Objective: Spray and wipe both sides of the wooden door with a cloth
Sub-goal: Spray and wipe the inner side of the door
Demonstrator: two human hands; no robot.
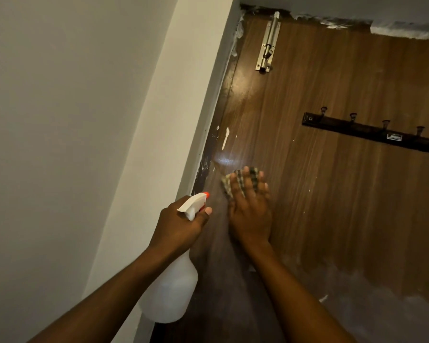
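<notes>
- Fingers (246, 179) of right hand (249, 214) straight and spread, gripping nothing; flat on the cloth (235, 180), pressing it to the door (332, 194) below and left of the hook rail (372, 132).
- Fingers (206, 211) of left hand (181, 224) curled round the neck of the spray bottle (170, 288), one laid along the trigger. Orange nozzle tip aimed up at the door's edge, far left of the rail and lower.
- Cloth: woven, dark-and-light check, bunched small; mostly hidden under the fingers.
- Spray bottle: cloudy white plastic, rounded body, white trigger head. Fill level not readable.
- Door: brown wood-grain face, smooth, glossy. Bright glare patch left of the rail, just above the cloth; white paint flecks (226, 137) and one drip beside it.
- Hook rail: dark bar, four small hooks in view. Metal bolt (268, 45) above and left of the rail, near the door's top edge.
- Progress, judged: this face mid-wipe. Sheen at rail level reads as wet or already wiped; dull whitish haze well below the rail reads as not yet reached. Other face out of view, presumably left to do.
</notes>
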